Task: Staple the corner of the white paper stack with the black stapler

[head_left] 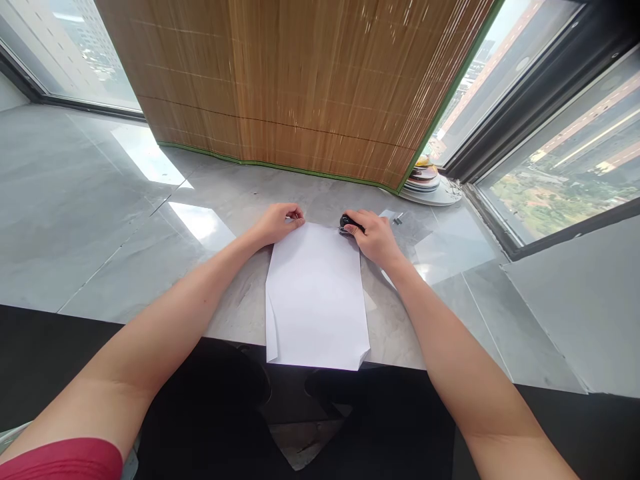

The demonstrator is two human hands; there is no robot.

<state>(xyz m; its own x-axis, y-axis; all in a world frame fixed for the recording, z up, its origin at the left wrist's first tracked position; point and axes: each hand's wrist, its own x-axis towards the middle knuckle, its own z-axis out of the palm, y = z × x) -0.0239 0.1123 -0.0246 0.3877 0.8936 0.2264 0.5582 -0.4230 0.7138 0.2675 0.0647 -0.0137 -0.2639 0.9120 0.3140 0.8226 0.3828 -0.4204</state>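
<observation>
White paper (pixel 315 293) lies on the grey stone ledge, its near edge jutting past the ledge's front. A corner is bent at the near right, and the left edge is lifted in a fold. At the far left corner, my left hand (pixel 279 223) pinches the paper between thumb and curled fingers. My right hand (pixel 375 235) is wrapped round a small black stapler (pixel 346 222), whose jaw sits at the paper's far right corner. Whether the paper is between the jaws cannot be seen.
Small metal pieces, seemingly staples (pixel 399 218), lie right of my right hand. A bamboo blind (pixel 300 87) with green edging hangs at the back. Beside its lower right corner sits a stack of round discs or plates (pixel 431 190). Windows (pixel 575 147) border the ledge (pixel 125 220).
</observation>
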